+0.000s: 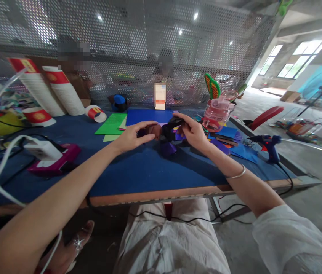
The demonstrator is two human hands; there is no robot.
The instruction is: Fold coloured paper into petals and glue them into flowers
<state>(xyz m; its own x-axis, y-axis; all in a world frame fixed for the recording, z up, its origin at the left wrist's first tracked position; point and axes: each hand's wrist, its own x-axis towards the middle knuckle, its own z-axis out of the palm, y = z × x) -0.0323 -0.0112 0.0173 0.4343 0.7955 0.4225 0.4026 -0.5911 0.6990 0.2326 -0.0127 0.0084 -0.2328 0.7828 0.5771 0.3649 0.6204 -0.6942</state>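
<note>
Arms both outstretched over blue table [138,171]. Left hand [133,136] palm down, fingers pinching dark purple paper piece [166,146] from 9 o'clock. Right hand [192,131] grips its black top from 3 o'clock. Glue gun [268,145] far at 3 o'clock.

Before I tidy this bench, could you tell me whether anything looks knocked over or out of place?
One paper cup lies tipped on its side on the blue table, beside two leaning cup stacks. Coloured sheets by the right hand are strewn loosely.
</note>
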